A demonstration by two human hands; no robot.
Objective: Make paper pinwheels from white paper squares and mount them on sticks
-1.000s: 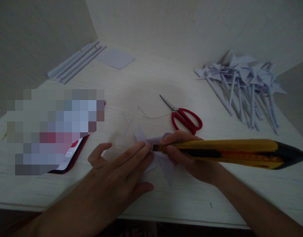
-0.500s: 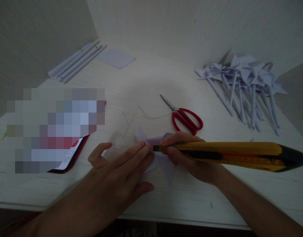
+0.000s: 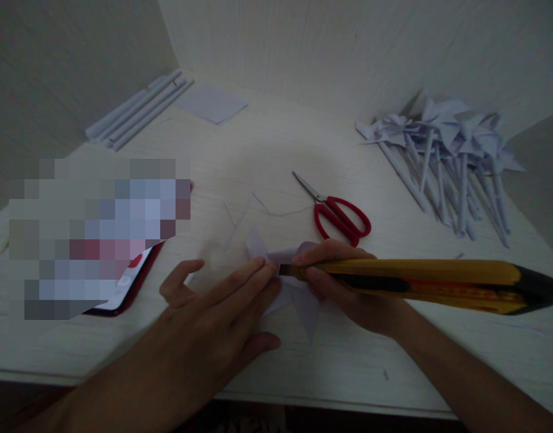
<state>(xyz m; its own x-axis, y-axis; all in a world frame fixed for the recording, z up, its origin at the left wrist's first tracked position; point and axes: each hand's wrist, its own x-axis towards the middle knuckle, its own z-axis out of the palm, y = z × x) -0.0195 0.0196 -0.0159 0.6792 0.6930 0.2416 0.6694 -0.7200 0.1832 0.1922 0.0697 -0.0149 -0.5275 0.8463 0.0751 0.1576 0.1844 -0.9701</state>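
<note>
My left hand [image 3: 222, 310] lies flat with fingers stretched out, pressing down a folded white paper pinwheel [image 3: 298, 297] near the front of the white table [image 3: 267, 150]. My right hand [image 3: 343, 282] is closed round a yellow and black utility knife [image 3: 420, 282]. The knife's tip sits at the pinwheel's middle, right beside my left fingertips. Most of the pinwheel is hidden under both hands.
Red-handled scissors [image 3: 337, 213] lie just behind my right hand. A heap of finished paper pinwheels on sticks [image 3: 447, 156] fills the back right. Rolled paper sticks [image 3: 138, 111] and a paper square [image 3: 210, 102] lie at the back left. A red-cased phone [image 3: 127, 285] rests at the left.
</note>
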